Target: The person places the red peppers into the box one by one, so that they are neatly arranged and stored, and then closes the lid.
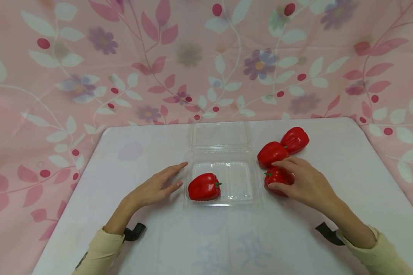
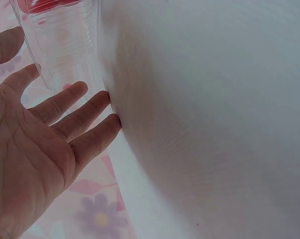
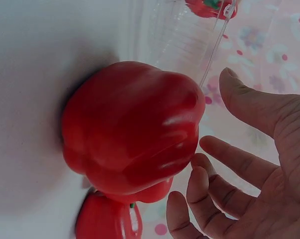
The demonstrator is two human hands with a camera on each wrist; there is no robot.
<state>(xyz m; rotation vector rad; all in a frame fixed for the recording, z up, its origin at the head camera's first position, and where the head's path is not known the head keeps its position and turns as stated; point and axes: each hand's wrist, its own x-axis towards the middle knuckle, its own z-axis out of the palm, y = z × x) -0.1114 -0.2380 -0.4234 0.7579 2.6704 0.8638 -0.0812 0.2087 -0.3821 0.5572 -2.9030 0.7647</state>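
Observation:
A clear plastic clamshell box (image 1: 241,179) lies with its lid folded back, and one red bell pepper (image 1: 204,187) sits in its left part. My left hand (image 1: 155,189) is just left of the box, fingers extended and holding nothing; in the left wrist view some fingertips (image 2: 115,122) are at the white surface. To the right of the box, my right hand (image 1: 306,181) is over another red bell pepper (image 3: 132,129), thumb and fingers spread around it. A gap shows between the thumb (image 3: 239,97) and that pepper; whether the other fingers touch it I cannot tell.
Two more red bell peppers, a nearer one (image 1: 272,154) and a farther one (image 1: 295,139), lie behind my right hand, close together. The box's open lid (image 1: 220,135) reaches the back edge of the white table (image 1: 151,240). A pink floral cloth (image 1: 192,57) hangs behind.

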